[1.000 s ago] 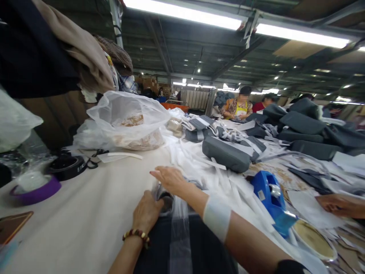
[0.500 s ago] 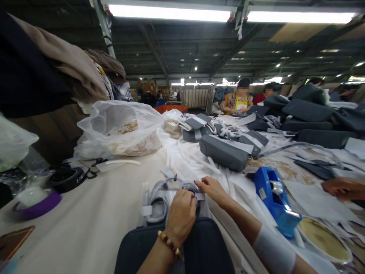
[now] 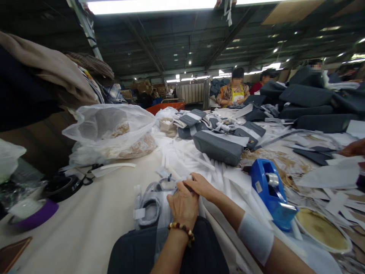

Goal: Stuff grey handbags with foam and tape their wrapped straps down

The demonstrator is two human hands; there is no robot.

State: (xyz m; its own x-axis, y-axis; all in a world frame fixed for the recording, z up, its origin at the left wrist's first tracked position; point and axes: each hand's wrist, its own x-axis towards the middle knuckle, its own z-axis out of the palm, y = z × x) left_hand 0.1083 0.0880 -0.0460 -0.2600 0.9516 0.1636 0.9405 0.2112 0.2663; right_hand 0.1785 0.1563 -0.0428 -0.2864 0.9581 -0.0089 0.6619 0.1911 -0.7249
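Observation:
A dark grey-blue bag [image 3: 132, 251] lies on the table in front of me. Its grey strap [image 3: 151, 211] is coiled at the far edge, wrapped in clear plastic with a white band round the left coil. My left hand [image 3: 184, 201], a bead bracelet at its wrist, closes over the right part of the wrapped strap and hides it. From the right, my right hand [image 3: 201, 185] meets it, fingers bent close to the left fingertips. Something whitish shows at the right fingertips, too small to name. A strip of clear plastic runs down beside my left hand onto the bag.
A blue tape dispenser [image 3: 269, 190] stands to the right, beside a round tape roll [image 3: 322, 228]. Beyond are grey bags [image 3: 221, 146] and white foam strips. A clear plastic sack [image 3: 114, 129] and purple ring [image 3: 37, 217] sit left. A co-worker's hand [image 3: 355, 148] shows far right.
My right hand has come in against my left, its outstretched fingers now bent. My left hand has shifted slightly on the wrapped strap. The view has turned a little; the co-worker's hand moved toward the right edge.

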